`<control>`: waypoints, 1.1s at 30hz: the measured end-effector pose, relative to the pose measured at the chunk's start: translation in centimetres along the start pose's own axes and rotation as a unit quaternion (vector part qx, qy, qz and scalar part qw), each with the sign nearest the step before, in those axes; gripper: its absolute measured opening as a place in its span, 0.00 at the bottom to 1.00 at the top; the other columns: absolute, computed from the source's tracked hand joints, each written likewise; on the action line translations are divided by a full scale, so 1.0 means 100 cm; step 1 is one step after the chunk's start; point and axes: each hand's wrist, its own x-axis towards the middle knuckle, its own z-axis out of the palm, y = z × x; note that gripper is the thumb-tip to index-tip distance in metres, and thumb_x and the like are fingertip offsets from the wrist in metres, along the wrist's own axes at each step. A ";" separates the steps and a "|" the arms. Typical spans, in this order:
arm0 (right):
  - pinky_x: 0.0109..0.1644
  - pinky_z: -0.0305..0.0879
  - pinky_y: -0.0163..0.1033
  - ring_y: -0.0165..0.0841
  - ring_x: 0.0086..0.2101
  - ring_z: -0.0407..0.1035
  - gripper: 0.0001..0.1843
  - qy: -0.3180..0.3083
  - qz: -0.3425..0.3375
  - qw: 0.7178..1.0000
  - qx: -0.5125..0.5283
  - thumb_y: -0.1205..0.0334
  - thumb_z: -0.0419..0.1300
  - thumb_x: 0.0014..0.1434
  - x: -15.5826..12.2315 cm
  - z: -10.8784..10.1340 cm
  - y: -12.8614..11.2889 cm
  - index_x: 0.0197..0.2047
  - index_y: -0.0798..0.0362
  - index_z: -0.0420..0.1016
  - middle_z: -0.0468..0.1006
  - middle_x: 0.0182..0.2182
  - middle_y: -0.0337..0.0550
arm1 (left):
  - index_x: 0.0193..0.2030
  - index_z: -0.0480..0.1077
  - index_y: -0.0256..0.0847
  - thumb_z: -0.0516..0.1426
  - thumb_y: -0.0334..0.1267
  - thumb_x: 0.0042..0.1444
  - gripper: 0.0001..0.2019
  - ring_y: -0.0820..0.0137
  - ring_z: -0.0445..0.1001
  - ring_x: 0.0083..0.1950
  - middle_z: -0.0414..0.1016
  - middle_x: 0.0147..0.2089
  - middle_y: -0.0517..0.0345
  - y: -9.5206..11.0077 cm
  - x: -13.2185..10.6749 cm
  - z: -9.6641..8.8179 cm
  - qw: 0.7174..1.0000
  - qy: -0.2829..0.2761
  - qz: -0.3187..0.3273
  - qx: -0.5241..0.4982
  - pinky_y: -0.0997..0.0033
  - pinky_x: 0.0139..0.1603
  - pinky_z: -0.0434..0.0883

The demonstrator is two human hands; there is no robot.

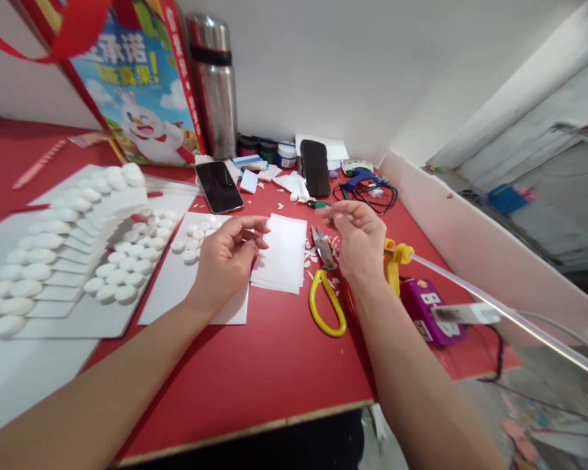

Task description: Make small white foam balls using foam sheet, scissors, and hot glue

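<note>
My left hand (226, 264) hovers over a white board (196, 308), its fingers loosely curved and apart with nothing visible between them. Small white oval pieces (192, 252) lie on that board, partly behind the hand. A small stack of white sheets (283, 256) rests between my hands. Farther right, my right hand (360, 238) is closed with thumb and fingers together; whatever they hold, if anything, cannot be made out. Yellow-handled scissors (327, 284) lie beside it among white scraps. Partly hidden behind my right wrist is a yellow glue gun (396, 260) with a long clear glue stick (463, 282).
White boards with rows of ovals (42, 256) cover the left side. Two phones (219, 187), a steel flask (215, 88) and a colourful bag (142, 98) stand or lie at the back. A purple box (428, 311) sits right, near a low white partition (438, 215).
</note>
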 end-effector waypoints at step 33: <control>0.31 0.68 0.34 0.28 0.23 0.72 0.18 -0.247 0.200 0.941 0.114 0.50 0.76 0.53 -0.035 0.030 -0.015 0.29 0.53 0.77 0.80 0.21 0.38 | 0.31 0.79 0.38 0.68 0.36 0.55 0.06 0.73 0.72 0.28 0.77 0.26 0.58 0.007 0.001 0.011 0.985 0.000 -0.090 -0.145 0.72 0.33 0.70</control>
